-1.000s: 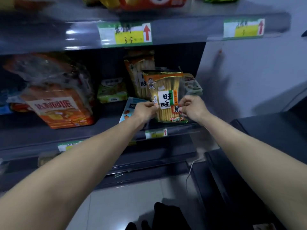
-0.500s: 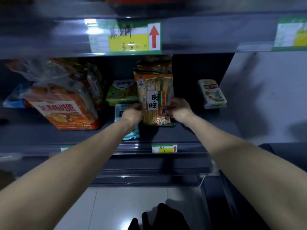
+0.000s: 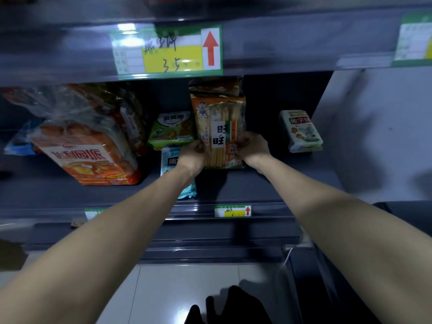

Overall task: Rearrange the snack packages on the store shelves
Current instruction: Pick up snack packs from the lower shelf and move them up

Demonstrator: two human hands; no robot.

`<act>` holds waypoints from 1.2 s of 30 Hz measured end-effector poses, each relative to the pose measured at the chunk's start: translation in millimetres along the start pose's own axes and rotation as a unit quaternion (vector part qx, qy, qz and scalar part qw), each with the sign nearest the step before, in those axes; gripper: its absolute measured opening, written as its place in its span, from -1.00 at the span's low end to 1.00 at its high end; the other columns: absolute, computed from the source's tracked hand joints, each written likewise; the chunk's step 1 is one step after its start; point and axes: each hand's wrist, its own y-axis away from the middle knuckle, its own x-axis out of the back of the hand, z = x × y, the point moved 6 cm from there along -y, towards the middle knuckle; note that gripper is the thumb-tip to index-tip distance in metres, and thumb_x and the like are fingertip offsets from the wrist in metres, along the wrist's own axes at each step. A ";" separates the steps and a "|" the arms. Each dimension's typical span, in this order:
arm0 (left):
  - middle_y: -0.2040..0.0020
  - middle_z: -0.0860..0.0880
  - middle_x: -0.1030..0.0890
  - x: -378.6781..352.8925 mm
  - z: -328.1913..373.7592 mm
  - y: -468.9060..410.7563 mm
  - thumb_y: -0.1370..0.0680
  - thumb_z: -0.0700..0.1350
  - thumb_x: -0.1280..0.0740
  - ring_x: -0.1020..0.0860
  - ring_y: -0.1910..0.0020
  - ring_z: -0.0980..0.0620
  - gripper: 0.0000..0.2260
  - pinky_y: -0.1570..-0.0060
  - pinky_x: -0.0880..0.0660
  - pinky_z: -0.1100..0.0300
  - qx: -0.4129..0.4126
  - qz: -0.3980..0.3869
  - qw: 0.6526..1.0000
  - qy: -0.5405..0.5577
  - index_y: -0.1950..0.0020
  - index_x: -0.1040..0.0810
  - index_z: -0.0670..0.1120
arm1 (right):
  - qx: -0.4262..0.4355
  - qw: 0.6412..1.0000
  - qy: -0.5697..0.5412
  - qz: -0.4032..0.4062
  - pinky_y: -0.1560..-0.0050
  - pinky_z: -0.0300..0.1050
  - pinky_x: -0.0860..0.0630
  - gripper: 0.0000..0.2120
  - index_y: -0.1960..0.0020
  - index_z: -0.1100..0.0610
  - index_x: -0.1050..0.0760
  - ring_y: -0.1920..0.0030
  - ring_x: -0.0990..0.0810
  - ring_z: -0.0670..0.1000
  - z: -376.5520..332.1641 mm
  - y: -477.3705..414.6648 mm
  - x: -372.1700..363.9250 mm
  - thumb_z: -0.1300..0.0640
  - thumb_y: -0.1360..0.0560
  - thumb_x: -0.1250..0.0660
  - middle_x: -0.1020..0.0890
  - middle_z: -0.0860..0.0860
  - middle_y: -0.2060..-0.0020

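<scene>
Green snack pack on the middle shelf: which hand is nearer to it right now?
Left. The left hand holds the left edge of the rice cracker pack, right beside the green snack pack; the right hand holds the opposite edge, with the pack between.

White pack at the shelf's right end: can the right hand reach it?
Probably, once freed: the right hand grips the cracker bag; only bare shelf separates it from the white pack.
</scene>
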 end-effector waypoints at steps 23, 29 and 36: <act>-0.27 -0.23 -0.50 8.9 -14.7 -6.0 -0.52 -0.32 -0.31 -0.49 -0.24 -0.17 -0.59 -0.17 -0.44 0.15 0.011 -0.017 1.000 0.002 -0.37 -0.36 -0.27 | -0.034 0.987 0.153 0.040 0.16 -0.18 -0.36 -0.73 -0.22 0.22 -0.36 0.05 -0.50 0.08 13.8 12.8 0.3 0.21 -0.54 -0.26 -0.52 0.07 0.00; -0.14 -0.24 -0.53 25.6 -10.2 6.2 -0.53 -0.34 -0.29 -0.50 -0.07 -0.10 -0.63 0.01 -0.45 0.23 -0.016 -0.017 1.000 -0.001 -0.33 -0.39 -0.32 | 0.011 0.988 0.139 0.060 0.13 -0.25 -0.36 -0.78 -0.16 0.19 -0.46 -0.06 -0.57 0.12 -10.9 32.7 -10.1 0.19 -0.53 -0.23 -0.58 0.07 -0.02; -0.09 -0.17 -0.51 62.0 -12.2 24.6 -0.56 -0.31 -0.26 -0.51 0.14 -0.07 -0.70 0.21 -0.49 0.17 -0.026 -0.014 0.999 -0.025 -0.29 -0.44 -0.27 | 0.047 0.988 0.144 0.028 -0.15 -0.17 -0.43 -0.76 -0.20 0.23 -0.51 -0.20 -0.51 0.15 -47.5 67.6 -36.5 0.23 -0.54 -0.27 -0.53 0.15 -0.22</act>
